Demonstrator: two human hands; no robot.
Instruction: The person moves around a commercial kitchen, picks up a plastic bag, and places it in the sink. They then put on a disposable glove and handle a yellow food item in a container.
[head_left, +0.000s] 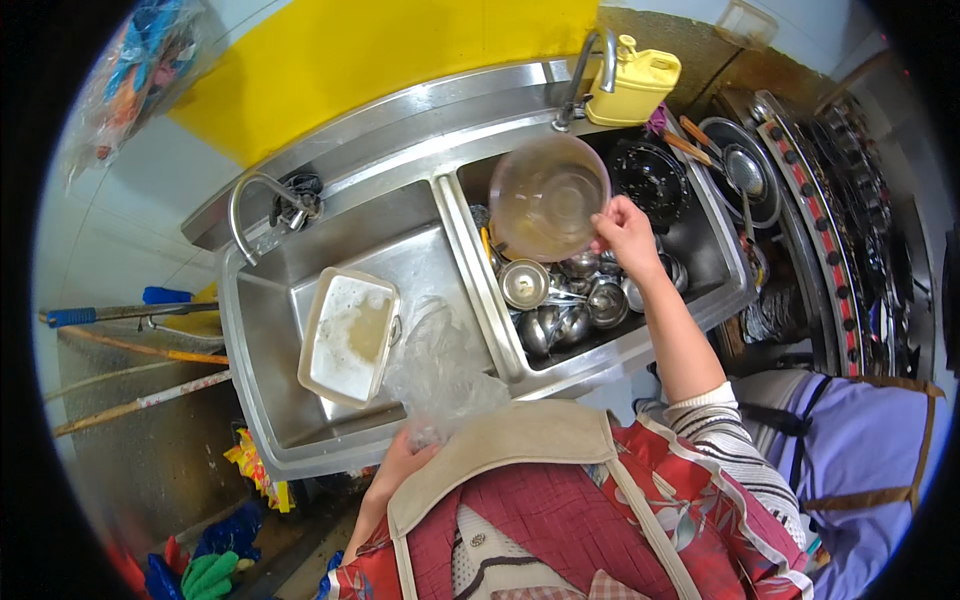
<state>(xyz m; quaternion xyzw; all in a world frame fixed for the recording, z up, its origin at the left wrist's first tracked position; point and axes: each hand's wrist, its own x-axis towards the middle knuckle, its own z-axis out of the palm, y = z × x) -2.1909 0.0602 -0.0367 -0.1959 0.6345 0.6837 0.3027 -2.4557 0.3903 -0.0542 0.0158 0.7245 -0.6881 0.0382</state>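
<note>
My right hand (624, 231) grips the rim of a round translucent plastic bowl (551, 199), tilted over the right sink basin. Below the bowl lie several metal ladles (574, 322) and a small round metal cup (524, 284). A black pan (649, 180) sits at the basin's back right. My left hand (409, 457), at the front edge of the left basin, holds a crumpled clear plastic bag (446, 367); its fingers are partly hidden. In the left basin (270, 315) stands a rectangular container (309, 352) with foamy, cloudy water.
Two curved faucets (238, 217) (609, 64) rise behind the basins. A yellow jerrycan (630, 94) stands at the back. On the right are a strainer (744, 171) with a wooden handle and a stove (817, 225). Long-handled tools (150, 349) lean at the left.
</note>
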